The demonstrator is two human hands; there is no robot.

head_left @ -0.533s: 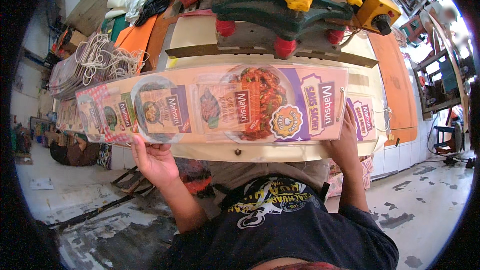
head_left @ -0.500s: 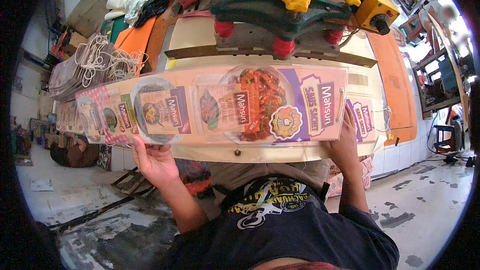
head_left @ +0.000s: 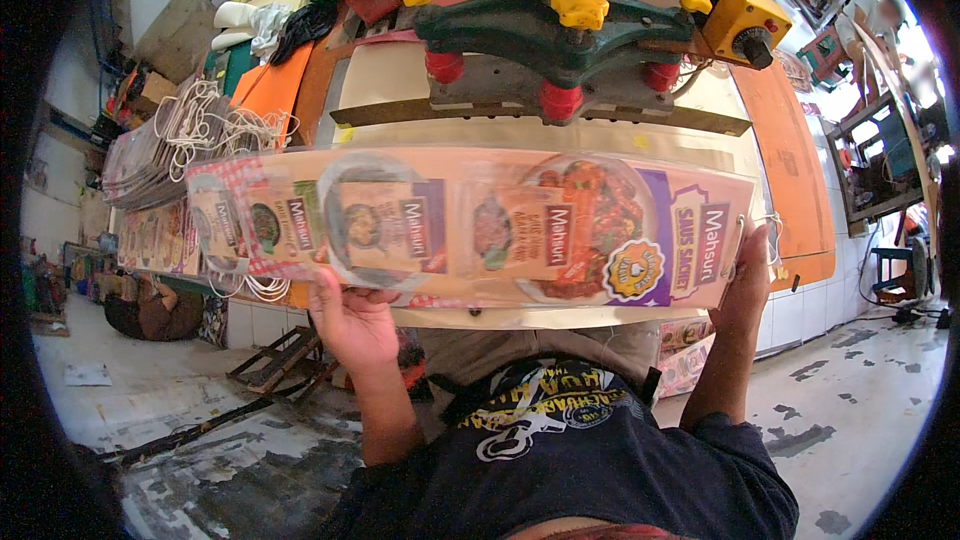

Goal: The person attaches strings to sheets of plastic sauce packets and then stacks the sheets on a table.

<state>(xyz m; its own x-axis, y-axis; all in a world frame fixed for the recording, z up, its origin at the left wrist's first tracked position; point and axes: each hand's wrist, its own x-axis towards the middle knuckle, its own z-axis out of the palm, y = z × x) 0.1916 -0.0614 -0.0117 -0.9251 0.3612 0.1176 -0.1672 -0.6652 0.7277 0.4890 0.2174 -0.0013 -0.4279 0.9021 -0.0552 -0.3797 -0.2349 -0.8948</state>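
Note:
A long printed display strip [head_left: 470, 230], peach with purple and checked ends, pictures of food and clear plastic over it, stretches across in front of me. My left hand [head_left: 355, 325] pinches its lower edge near the left end, thumb in front. My right hand [head_left: 748, 280] grips its right end near a cord loop, fingers partly hidden behind it. The strip is held above a cream work surface [head_left: 410, 70], a little blurred by motion. Beyond it stands a press with a dark green frame [head_left: 520, 40], yellow star knobs [head_left: 580, 10] and red cushions.
At the left lies a stack of similar strips [head_left: 150, 165] with white cords [head_left: 195, 130]. A metal bar [head_left: 400, 114] crosses below the press. A yellow control box [head_left: 745, 30] with a black knob sits at the right. More printed sheets [head_left: 685, 365] lie low beside my right arm.
Both hands have moved to the right and slightly nearer to me, carrying the strip along. It now covers the other printed piece that showed beside its right end.

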